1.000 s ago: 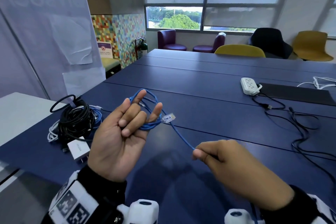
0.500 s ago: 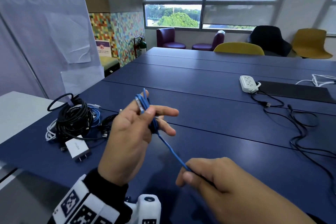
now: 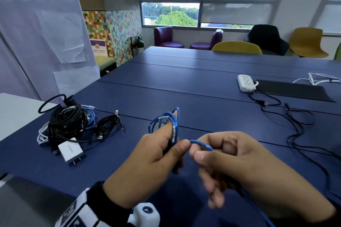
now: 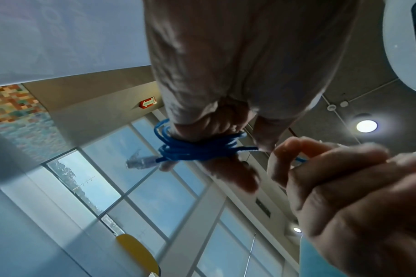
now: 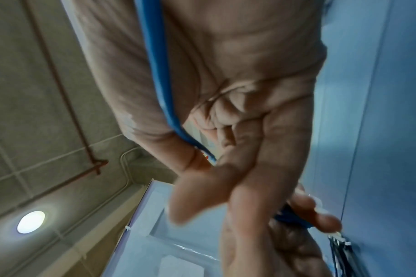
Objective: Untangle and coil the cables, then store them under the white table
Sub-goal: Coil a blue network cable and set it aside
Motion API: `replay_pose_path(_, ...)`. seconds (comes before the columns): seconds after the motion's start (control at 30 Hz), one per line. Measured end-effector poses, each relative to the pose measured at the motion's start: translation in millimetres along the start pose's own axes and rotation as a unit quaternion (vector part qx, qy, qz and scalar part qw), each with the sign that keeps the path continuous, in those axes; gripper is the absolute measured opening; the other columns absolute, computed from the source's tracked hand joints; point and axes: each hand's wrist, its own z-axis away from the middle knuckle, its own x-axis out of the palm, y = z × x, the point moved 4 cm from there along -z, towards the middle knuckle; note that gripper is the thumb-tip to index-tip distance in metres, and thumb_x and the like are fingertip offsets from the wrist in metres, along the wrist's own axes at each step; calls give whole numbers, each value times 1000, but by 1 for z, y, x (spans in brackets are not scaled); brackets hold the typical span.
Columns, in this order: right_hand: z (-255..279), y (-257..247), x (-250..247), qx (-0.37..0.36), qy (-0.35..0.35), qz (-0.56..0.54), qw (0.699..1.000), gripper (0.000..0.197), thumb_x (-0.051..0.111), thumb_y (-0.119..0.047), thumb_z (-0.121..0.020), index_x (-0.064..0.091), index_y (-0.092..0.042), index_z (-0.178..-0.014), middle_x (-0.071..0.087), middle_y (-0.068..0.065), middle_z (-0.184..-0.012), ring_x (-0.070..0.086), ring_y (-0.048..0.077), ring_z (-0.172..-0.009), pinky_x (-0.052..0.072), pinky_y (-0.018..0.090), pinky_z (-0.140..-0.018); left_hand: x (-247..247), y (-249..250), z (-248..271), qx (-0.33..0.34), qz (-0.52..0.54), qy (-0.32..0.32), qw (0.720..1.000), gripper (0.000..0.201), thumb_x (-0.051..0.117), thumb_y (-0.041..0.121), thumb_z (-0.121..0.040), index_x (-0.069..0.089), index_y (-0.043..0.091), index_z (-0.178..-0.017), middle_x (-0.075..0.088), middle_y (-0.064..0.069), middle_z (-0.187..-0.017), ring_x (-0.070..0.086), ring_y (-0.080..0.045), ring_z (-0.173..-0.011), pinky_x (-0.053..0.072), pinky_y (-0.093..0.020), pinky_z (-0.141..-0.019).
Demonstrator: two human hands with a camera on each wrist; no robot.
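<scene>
Step in hand: coiling the blue cable (image 3: pixel 172 122), held in the air above the near edge of the blue table (image 3: pixel 184 86), not resting on it. Left hand (image 3: pixel 147 164) grips the gathered loops; in the left wrist view several turns wrap around its fingers (image 4: pixel 228 174), with the clear plug (image 4: pixel 140 162) sticking out beside the bundle. Right hand (image 3: pixel 245 167) pinches the free run of the cable between thumb and forefinger, just beside the left thumb; the remaining fingers hang loosely curled. In the right wrist view the cable runs along the palm and back past the wrist, so some length is judged uncoiled; how much cannot be told. Near the left edge of the table lies the tangled pile (image 3: pixel 64 121) of black, white and blue leads with a white charger (image 3: pixel 71 151) touching it, untouched. At the left edge the white table (image 3: pixel 16 112) adjoins; nothing seen stored under it. Judgement: task early. Next move calls for the right hand to carry the pinched run over the left fingers for another turn, with the left grip firm so the loops do not spring off.
</scene>
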Motion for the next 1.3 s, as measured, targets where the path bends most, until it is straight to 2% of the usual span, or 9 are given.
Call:
replay_pose_path(0.17,-2,6,-4,22,-30,-129,991,10,65,-19,-77,68,-9,-80,60,17,-53,56,22,-37,53,35,-57,-2,2,0,39,-90,20,995,25,42,51,-93,46,30,-82,48,-4,-61,45,-16,-46,41,-31,-45)
replay_pose_path(0.4,8,5,-14,12,-37,24,999,22,69,-31,-80,73,-10,-78,69,18,-66,64,25,-55,52,28,-60,-18,-8,0,51,-164,110,979,32,41,44,-94,59,23,-112,44,7,-59,37,-4,-47,31,-12,-47)
replay_pose_path(0.47,9,9,-20,8,-5,44,999,21,67,-27,-81,72,-7,-81,67,16,-61,62,24,-52,51,26,-58,-33,-15,-1,25,-179,166,969,43,40,47,-93,61,13,-110,53,-2,-60,47,-12,-50,39,-21,-50)
replay_pose_path(0.6,8,17,-28,-17,14,63,998,23,70,-28,-80,71,-6,-82,61,10,-53,58,20,-45,51,36,-55,-57,-24,4,-27,-160,240,957,34,41,53,-92,58,30,-111,60,-12,-67,65,-32,-67,52,-42,-59)
replay_pose_path(0.73,16,10,-20,-64,-64,31,995,14,60,-18,-92,74,-15,-93,72,10,-75,67,23,-67,54,30,-70,-62,-30,4,-74,-102,284,950,17,50,27,-98,63,19,-91,60,9,-72,67,-20,-73,50,-10,-61)
replay_pose_path(0.83,14,6,-14,-102,-34,106,989,21,58,-6,-90,75,-16,-97,76,8,-95,71,25,-93,56,33,-86,-47,-30,5,-95,-29,248,964,19,50,19,-99,66,22,-90,50,13,-50,55,-6,-50,57,-26,-64)
replay_pose_path(1.0,0,20,-3,-164,75,240,954,24,62,-14,-85,73,-32,-95,73,-11,-82,70,7,-79,54,21,-73,-25,-21,2,-141,115,203,962,25,47,35,-89,67,32,-76,37,8,-43,37,-4,-35,57,-48,-72)
replay_pose_path(1.13,-4,24,-3,-243,210,207,924,35,63,-23,-83,58,-46,-109,66,-8,-81,70,18,-69,57,44,-59,-9,-18,3,-175,208,170,947,23,55,35,-91,69,21,-79,28,3,-46,26,-10,-38,56,-46,-70)
replay_pose_path(1.3,-9,30,-19,-290,313,423,799,38,50,-36,-94,59,-30,-130,65,-16,-88,64,4,-77,50,20,-66,5,-6,6,-180,316,108,925,30,53,27,-95,67,16,-71,22,-1,-48,20,-12,-37,52,-34,-65)
